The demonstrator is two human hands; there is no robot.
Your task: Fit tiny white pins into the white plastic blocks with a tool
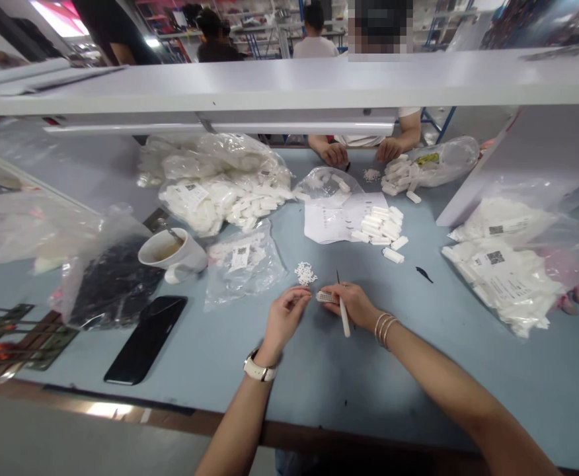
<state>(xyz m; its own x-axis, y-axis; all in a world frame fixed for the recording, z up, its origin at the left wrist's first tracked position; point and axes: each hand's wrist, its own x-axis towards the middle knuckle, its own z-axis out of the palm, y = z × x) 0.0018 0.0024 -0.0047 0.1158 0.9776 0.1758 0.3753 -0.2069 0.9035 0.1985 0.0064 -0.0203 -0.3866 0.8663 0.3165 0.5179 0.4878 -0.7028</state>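
My right hand [359,308] is closed around a thin tool with a white handle [345,321] and a dark pointed tip. The same hand also grips a small whitish piece with rows of holes [325,297] at its fingertips. Just left of that piece, my left hand [285,317] has thumb and fingers pinched together; what they hold, if anything, is too small to make out. A little heap of tiny white parts [305,273] lies on the table just beyond my left fingertips. Farther back is a pile of white oblong pieces [381,225].
Clear bags of white pieces [505,271] stand right, with more bags [220,188] at back left. A mug [175,254], a black phone [145,340] and a bag of dark parts [111,281] lie left. A shelf [289,82] spans above; a co-worker's hands [336,155] rest opposite.
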